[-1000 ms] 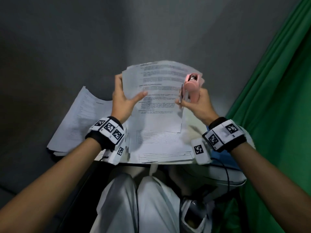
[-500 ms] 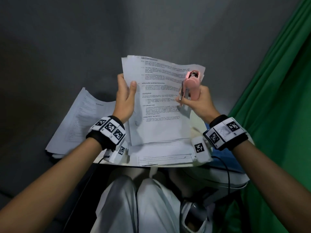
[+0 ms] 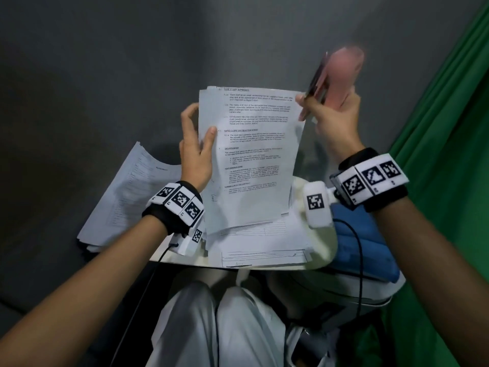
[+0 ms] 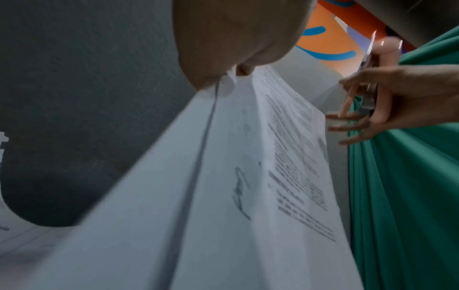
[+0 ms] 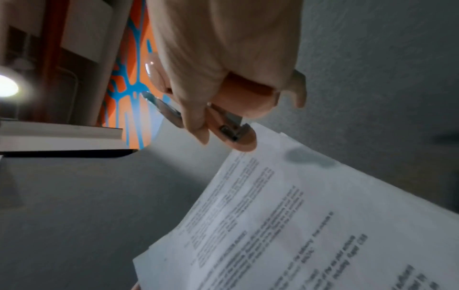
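Note:
My left hand [image 3: 195, 149] holds up a set of printed sheets [image 3: 251, 154] by the left edge, thumb on the front and fingers behind. The sheets [image 4: 248, 176] stand upright above the table. My right hand [image 3: 330, 115] grips a pink stapler [image 3: 341, 75], blurred, at the sheets' top right corner. In the right wrist view the stapler [image 5: 238, 111] points its nose at the corner of the sheets [image 5: 310, 215]. In the left wrist view the stapler [image 4: 382, 64] sits just right of the paper edge.
A white table [image 3: 320, 255] carries more loose papers [image 3: 264, 247] under the raised sheets. Another paper stack [image 3: 127, 197] lies at the left. A blue pad [image 3: 365, 239] sits at the right, beside a green curtain [image 3: 449, 154]. A grey wall is behind.
My left hand has lifted the sheets higher and more upright. My right hand with the stapler has risen from the sheets' right edge to their top right corner.

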Available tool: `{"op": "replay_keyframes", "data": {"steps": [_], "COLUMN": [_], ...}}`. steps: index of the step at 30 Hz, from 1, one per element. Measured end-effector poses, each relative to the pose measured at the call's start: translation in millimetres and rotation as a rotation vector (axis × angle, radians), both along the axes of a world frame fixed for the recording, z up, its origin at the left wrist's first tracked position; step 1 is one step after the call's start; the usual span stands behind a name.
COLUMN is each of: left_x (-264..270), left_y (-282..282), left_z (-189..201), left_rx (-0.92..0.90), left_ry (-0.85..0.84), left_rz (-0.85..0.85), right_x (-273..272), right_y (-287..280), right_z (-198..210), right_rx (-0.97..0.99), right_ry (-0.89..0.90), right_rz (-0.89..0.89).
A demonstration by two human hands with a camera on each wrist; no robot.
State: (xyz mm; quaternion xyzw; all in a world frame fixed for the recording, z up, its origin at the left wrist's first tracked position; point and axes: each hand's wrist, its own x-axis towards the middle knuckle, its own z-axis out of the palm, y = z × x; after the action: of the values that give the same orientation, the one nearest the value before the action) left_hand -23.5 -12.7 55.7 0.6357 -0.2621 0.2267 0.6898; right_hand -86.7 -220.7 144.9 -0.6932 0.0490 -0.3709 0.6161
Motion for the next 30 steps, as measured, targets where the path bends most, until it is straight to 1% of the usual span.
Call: {"op": "replay_keyframes", "data": {"steps": [3, 5, 7, 10, 14, 16, 18, 22, 24, 27, 30], "left_x": [2.5, 2.7, 2.3, 5.5, 15.8, 18.2, 20.6, 15.3, 13.2, 15.5, 18.1], "left_y": [2.9, 4.0, 3.8, 7.3, 11.9, 11.6, 11.6, 7.9, 5.2, 2.0, 0.1], "left_z": [2.4, 3.0, 1.7, 0.1, 5.0, 8.8, 10.5, 15.6, 18.5, 19.7, 18.2], "left_rx": [-0.032, -0.006, 0.017, 0.058, 0.147, 0.162, 0.124, -0.048, -0.114, -0.147, -0.101], "left_ry": [-0.016, 0.004, 0.008, -0.025, -0.139, -0.161, -0.121, 0.007, 0.048, 0.054, 0.023], "left_rz": [-0.004, 0.010, 0.018, 0.017, 0.043, 0.029, 0.000, -0.041, -0.020, -0.016, -0.003], "right_x": [6.0, 6.3, 7.5, 8.7, 6.6, 5.6, 2.6, -2.4, -2.5, -5.1, -4.9], "right_y": [-3.6, -4.8, -6.5, -9.1, -12.9, -14.4, -13.7, -9.6, -8.1, -4.5, -2.8], "right_z": [-10.1, -24.8, -38.6, -47.0, -42.4, -41.0, -40.9, -45.5, -50.9, -54.5, -54.5], "right_rx": [0.067, 0.062, 0.045, 0.080, 0.095, 0.097, 0.067, 0.019, 0.015, 0.000, -0.013], "right_ry": [0.133, 0.277, 0.351, 0.327, 0.287, 0.262, 0.251, 0.257, 0.268, 0.294, 0.285], "right_rz": [0.042, 0.083, 0.081, 0.056, 0.044, 0.063, 0.081, 0.106, 0.105, 0.131, 0.131]}}
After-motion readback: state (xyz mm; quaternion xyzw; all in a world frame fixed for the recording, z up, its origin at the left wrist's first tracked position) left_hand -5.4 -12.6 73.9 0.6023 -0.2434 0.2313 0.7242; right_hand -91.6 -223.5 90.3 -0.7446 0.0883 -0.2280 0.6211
